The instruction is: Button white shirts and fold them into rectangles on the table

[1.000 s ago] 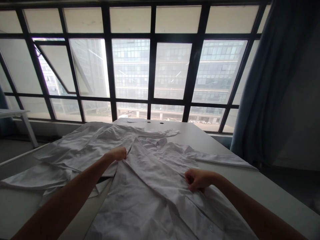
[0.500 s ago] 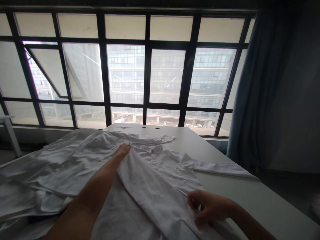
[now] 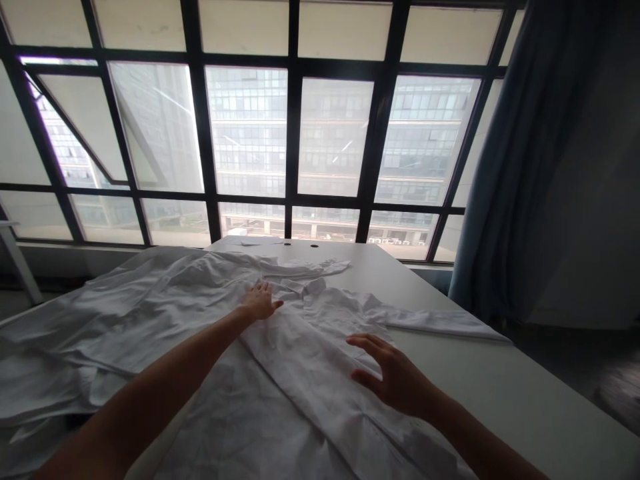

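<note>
A wall of large panes in black metal frames (image 3: 295,133) is seen ahead, with a multi-storey glass office building (image 3: 250,133) beyond it, and a blue-grey curtain (image 3: 500,180) is hung at the right of the glazing. In front of these, a long white table (image 3: 500,353) is set, with two small dark holes (image 3: 300,245) seen near its far end. A crumpled white long-sleeved shirt (image 3: 300,373) is laid open across the table, its left part spread out to the edge of the view. One sleeve (image 3: 440,320) is stretched out to the right over the tabletop, and the collar (image 3: 313,288) is placed just beyond the left hand.

The left hand (image 3: 260,301) is held open, palm down, with the fingers spread and resting on the shirt just beside the collar. The right hand (image 3: 393,377) is also open and released, its fingers (image 3: 365,340) spread above the shirt front, nearer the viewer and well apart from the left hand. Whether its palm is pressed on the cloth cannot be told. Nothing is grasped by either hand.
</note>
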The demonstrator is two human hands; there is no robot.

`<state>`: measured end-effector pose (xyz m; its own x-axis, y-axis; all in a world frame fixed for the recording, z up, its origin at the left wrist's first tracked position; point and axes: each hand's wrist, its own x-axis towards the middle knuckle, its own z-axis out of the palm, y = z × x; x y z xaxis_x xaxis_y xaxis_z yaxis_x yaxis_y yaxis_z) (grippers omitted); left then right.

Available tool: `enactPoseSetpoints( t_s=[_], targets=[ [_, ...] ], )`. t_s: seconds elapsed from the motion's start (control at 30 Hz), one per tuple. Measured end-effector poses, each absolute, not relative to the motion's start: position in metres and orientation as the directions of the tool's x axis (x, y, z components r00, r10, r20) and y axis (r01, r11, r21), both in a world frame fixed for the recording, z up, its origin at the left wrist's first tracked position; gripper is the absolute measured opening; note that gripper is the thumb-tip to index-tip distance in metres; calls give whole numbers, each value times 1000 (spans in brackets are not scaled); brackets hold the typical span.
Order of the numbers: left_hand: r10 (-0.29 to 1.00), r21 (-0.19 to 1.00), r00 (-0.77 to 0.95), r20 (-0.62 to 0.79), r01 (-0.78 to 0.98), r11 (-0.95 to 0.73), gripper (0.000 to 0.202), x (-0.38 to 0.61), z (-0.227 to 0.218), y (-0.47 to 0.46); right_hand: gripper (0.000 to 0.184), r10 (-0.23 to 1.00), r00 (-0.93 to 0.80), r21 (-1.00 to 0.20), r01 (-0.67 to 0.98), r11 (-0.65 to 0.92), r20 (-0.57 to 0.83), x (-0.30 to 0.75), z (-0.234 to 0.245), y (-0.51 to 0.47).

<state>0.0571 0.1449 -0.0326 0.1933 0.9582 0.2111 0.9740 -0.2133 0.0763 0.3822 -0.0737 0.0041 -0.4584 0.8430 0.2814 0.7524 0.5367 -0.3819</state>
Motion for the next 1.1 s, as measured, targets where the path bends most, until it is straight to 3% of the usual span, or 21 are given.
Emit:
enactPoseSetpoints(
  t_s=[0.1,0.3,0.63,0.8,0.87,0.97,1.03,1.1],
  targets=[
    [969,73,246,33,966,-248,87,56,-52,130,71,776,-602,-350,697,626,189,365,-8,-74],
    [967,82,253,12,964,-254,92,39,-64,138,69,755,-655,-399,686,608,26,358,-21,-73],
    [969,66,246,-4,967,-245,80,38,-48,171,72,759,-651,-346,718,603,-28,356,-17,-77],
    [965,-7,253,69,967,-253,68,38,-28,163,60,757,-645,-348,689,636,107,361,-23,-62],
    [952,-22,294,89,956,-293,67,37,-21,154,46,844,-491,-356,765,536,217,376,-24,-41],
    [929,1,370,33,929,-370,75,32,-20,133,35,968,-30,-335,935,115,249,420,-19,0],
    [924,17,382,-17,924,-382,80,27,-26,117,37,949,239,-286,942,-175,207,460,-16,26],
    [926,29,377,-35,926,-376,81,21,-34,103,40,909,375,-266,909,-321,181,500,-18,47]
  ],
)
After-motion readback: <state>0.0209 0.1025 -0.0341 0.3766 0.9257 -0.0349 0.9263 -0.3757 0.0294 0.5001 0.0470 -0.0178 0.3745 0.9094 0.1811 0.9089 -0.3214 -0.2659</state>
